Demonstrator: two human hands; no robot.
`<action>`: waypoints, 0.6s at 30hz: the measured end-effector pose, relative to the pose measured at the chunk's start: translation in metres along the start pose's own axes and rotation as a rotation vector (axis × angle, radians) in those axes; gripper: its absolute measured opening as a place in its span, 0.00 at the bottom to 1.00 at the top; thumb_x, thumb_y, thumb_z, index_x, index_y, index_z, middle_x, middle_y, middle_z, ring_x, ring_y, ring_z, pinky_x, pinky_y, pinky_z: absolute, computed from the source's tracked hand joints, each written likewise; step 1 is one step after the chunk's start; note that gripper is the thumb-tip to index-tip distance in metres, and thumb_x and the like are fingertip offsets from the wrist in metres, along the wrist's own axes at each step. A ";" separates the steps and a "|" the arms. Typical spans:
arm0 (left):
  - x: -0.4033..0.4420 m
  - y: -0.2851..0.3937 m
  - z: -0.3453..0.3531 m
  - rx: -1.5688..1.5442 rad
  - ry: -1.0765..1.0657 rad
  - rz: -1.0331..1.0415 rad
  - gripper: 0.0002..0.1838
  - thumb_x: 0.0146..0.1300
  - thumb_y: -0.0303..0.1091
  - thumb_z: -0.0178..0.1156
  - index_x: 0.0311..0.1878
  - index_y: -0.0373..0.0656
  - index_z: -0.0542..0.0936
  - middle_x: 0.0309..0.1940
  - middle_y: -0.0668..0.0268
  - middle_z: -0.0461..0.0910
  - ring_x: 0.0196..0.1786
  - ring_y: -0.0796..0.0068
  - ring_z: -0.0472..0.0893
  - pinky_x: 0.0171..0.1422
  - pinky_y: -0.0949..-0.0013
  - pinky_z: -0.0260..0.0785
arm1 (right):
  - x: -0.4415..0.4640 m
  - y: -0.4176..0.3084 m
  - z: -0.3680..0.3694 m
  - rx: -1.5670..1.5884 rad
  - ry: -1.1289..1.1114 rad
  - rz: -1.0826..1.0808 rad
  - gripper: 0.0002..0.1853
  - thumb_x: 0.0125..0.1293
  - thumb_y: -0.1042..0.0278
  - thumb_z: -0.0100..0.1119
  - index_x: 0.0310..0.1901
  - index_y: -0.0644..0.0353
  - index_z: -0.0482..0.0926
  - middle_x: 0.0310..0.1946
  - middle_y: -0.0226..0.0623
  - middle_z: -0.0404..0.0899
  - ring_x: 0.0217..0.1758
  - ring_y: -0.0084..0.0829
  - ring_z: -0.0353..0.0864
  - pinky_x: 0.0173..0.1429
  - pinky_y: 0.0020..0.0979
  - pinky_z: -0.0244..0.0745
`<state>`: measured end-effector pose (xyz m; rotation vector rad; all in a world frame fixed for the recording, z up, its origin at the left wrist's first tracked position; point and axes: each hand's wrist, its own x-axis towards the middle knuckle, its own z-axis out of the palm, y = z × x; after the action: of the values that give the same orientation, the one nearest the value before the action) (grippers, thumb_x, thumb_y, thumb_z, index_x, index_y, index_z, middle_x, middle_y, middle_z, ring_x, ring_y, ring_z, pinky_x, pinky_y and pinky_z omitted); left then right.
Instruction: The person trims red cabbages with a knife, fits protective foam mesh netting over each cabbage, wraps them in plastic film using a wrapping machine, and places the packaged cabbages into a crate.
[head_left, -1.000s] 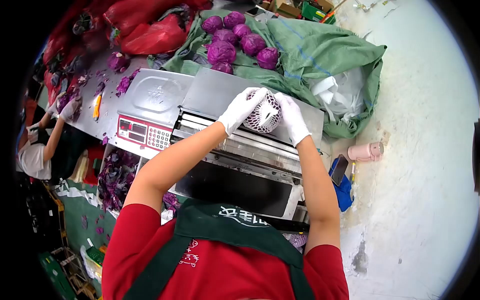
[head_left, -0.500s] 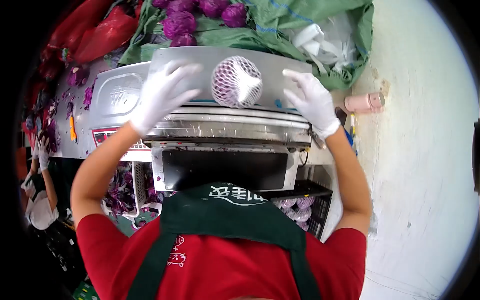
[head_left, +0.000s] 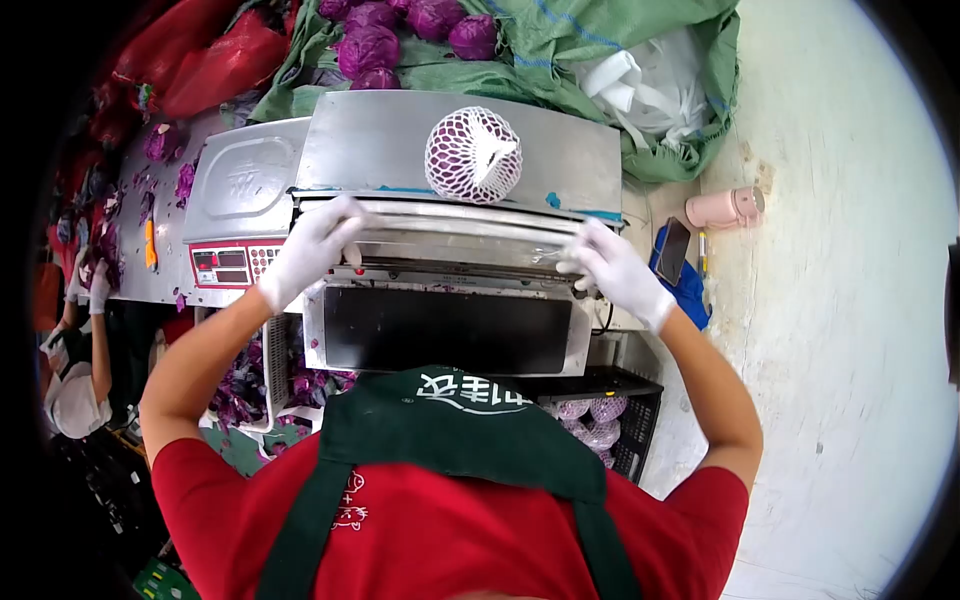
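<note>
A purple cabbage in a white foam net (head_left: 473,155) sits on the metal plate (head_left: 370,140) of a wrapping machine. Below it, a sheet of clear plastic film (head_left: 460,247) shows shiny along the machine's front, over the film roller. My left hand (head_left: 318,248), in a white glove, is closed at the film's left end, with bent fingers pinching the edge. At the right end, my right hand (head_left: 610,268), also gloved, has its fingers closed on the film edge. Neither hand touches the cabbage.
A scale (head_left: 240,200) adjoins the machine on the left; a dark panel (head_left: 450,335) lies in front. Loose cabbages (head_left: 368,52) rest on green sacking behind. A pink bottle (head_left: 725,207) and phone (head_left: 673,250) lie right. A black crate (head_left: 630,430) holds netted cabbages. A co-worker's gloved hands (head_left: 98,288) show far left.
Both hands have come down from beside the netted cabbage to the film at the machine's front, and their fingers have closed. The cabbage stays on the plate.
</note>
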<state>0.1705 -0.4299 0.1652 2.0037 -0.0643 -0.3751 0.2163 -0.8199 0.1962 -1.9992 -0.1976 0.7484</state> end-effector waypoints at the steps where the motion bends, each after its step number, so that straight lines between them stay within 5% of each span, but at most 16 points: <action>1: -0.013 0.014 -0.004 -0.235 0.019 -0.140 0.07 0.73 0.31 0.49 0.41 0.40 0.76 0.42 0.62 0.83 0.34 0.77 0.82 0.36 0.76 0.72 | -0.011 -0.007 -0.005 0.113 0.011 0.018 0.04 0.73 0.69 0.46 0.40 0.58 0.68 0.35 0.35 0.79 0.37 0.27 0.84 0.38 0.27 0.78; 4: -0.035 0.044 -0.015 -0.337 0.212 0.164 0.10 0.74 0.33 0.45 0.40 0.38 0.72 0.38 0.54 0.83 0.34 0.72 0.83 0.38 0.72 0.76 | -0.035 -0.049 -0.029 0.277 0.038 -0.147 0.07 0.74 0.67 0.48 0.39 0.59 0.66 0.34 0.37 0.79 0.38 0.31 0.85 0.43 0.27 0.81; 7: -0.020 0.064 -0.041 0.065 0.411 0.426 0.17 0.69 0.37 0.57 0.53 0.34 0.72 0.46 0.53 0.82 0.50 0.66 0.82 0.60 0.65 0.72 | -0.007 -0.069 -0.049 0.527 0.214 -0.616 0.05 0.73 0.71 0.50 0.39 0.61 0.68 0.35 0.39 0.79 0.40 0.31 0.84 0.47 0.32 0.82; 9: 0.030 0.075 -0.040 0.123 0.348 0.625 0.38 0.57 0.42 0.69 0.66 0.34 0.64 0.62 0.53 0.73 0.66 0.60 0.72 0.73 0.61 0.59 | 0.037 -0.077 -0.046 0.074 0.536 -0.699 0.03 0.70 0.76 0.51 0.43 0.63 0.70 0.39 0.39 0.79 0.42 0.29 0.82 0.49 0.32 0.80; 11: 0.079 0.048 -0.028 0.269 0.165 0.711 0.54 0.45 0.39 0.77 0.73 0.40 0.56 0.70 0.57 0.63 0.71 0.60 0.65 0.76 0.60 0.54 | 0.088 -0.055 -0.047 -0.628 0.536 -0.822 0.24 0.57 0.88 0.49 0.56 0.59 0.71 0.46 0.42 0.78 0.46 0.37 0.82 0.52 0.31 0.77; 12: 0.094 0.040 -0.015 0.467 0.107 0.677 0.57 0.41 0.43 0.78 0.73 0.40 0.56 0.71 0.55 0.62 0.72 0.57 0.64 0.76 0.60 0.53 | 0.116 -0.037 -0.041 -0.664 0.436 -0.935 0.31 0.53 0.87 0.49 0.61 0.55 0.69 0.51 0.47 0.76 0.49 0.44 0.80 0.53 0.34 0.77; 13: 0.107 0.034 -0.002 0.663 0.047 0.635 0.60 0.38 0.47 0.79 0.73 0.40 0.56 0.71 0.54 0.61 0.72 0.55 0.64 0.76 0.59 0.53 | 0.130 -0.029 -0.028 -0.822 0.351 -0.827 0.34 0.54 0.85 0.49 0.65 0.54 0.67 0.57 0.49 0.72 0.51 0.48 0.79 0.55 0.39 0.76; 14: 0.119 0.027 0.011 0.357 -0.039 0.571 0.60 0.38 0.46 0.80 0.73 0.41 0.56 0.71 0.53 0.61 0.72 0.55 0.64 0.76 0.60 0.54 | 0.134 -0.038 -0.014 -0.857 0.137 -0.559 0.36 0.56 0.82 0.52 0.69 0.53 0.61 0.59 0.51 0.70 0.52 0.51 0.78 0.56 0.42 0.76; 15: 0.127 0.024 0.018 0.052 -0.124 0.497 0.60 0.39 0.46 0.80 0.74 0.42 0.55 0.70 0.53 0.62 0.72 0.55 0.64 0.76 0.61 0.55 | 0.142 -0.031 -0.001 -0.732 0.125 -0.544 0.38 0.58 0.76 0.57 0.71 0.52 0.56 0.61 0.53 0.69 0.56 0.52 0.76 0.59 0.40 0.75; 17: 0.130 0.033 0.016 0.130 -0.142 0.423 0.60 0.41 0.43 0.79 0.75 0.43 0.51 0.70 0.55 0.62 0.71 0.57 0.64 0.75 0.63 0.56 | 0.147 -0.024 0.007 -0.470 0.140 -0.691 0.42 0.60 0.67 0.63 0.73 0.51 0.51 0.64 0.53 0.66 0.63 0.49 0.73 0.65 0.37 0.70; 18: 0.131 0.031 0.019 -0.071 -0.165 0.300 0.59 0.44 0.46 0.78 0.75 0.47 0.51 0.70 0.56 0.63 0.70 0.57 0.66 0.75 0.63 0.57 | 0.145 -0.020 0.008 -0.255 -0.007 -0.600 0.41 0.62 0.65 0.63 0.73 0.51 0.51 0.67 0.50 0.64 0.66 0.46 0.70 0.68 0.37 0.67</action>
<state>0.2929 -0.4872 0.1544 1.8548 -0.4443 -0.3431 0.3314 -0.7415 0.1488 -2.0132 -0.8886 0.3532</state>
